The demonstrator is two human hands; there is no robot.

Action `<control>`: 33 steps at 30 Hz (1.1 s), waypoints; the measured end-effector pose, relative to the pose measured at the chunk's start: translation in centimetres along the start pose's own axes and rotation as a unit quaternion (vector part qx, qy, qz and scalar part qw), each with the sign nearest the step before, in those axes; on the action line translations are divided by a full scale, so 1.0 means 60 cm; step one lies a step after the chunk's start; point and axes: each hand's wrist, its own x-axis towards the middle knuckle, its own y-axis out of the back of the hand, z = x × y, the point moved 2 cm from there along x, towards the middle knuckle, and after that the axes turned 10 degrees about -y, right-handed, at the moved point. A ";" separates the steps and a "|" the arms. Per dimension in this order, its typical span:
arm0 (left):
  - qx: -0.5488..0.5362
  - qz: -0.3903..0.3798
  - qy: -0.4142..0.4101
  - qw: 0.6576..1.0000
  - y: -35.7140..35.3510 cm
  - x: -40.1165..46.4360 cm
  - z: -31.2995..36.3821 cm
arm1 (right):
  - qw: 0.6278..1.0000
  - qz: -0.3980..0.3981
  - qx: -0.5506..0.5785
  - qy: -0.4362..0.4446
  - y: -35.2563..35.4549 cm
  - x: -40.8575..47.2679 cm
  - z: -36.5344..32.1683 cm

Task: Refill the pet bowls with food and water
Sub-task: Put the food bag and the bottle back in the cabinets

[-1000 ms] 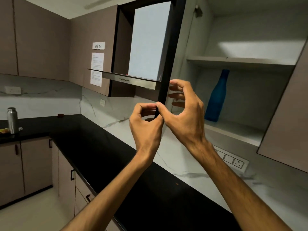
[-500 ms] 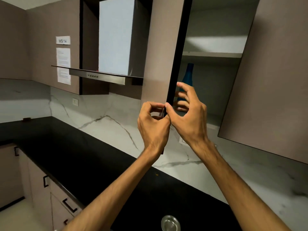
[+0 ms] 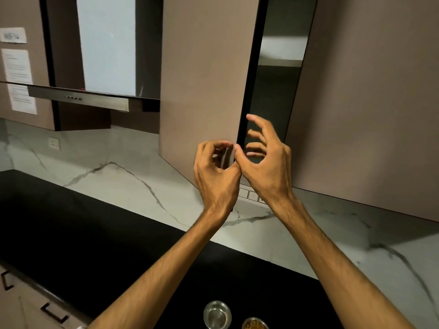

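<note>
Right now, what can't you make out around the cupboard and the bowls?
- Cupboard interior, head view: mostly hidden by the two doors; only a dark slit shows.
- Paper notices: print too small and blurred.
- Bowl with brown food: cut off by the bottom edge.
- Steel bowl: water level unclear.

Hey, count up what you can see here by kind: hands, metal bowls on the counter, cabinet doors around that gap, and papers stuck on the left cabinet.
Hands: 2, left hand, right hand
Metal bowls: 2, water bowl, food bowl
Cabinet doors: 2, left door, right door
Papers: 2, label, notice
Total: 8
</note>
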 end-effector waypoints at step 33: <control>0.000 -0.112 -0.060 0.992 -0.183 -0.013 -0.170 | 0.988 0.050 -0.148 -0.013 0.051 0.056 0.182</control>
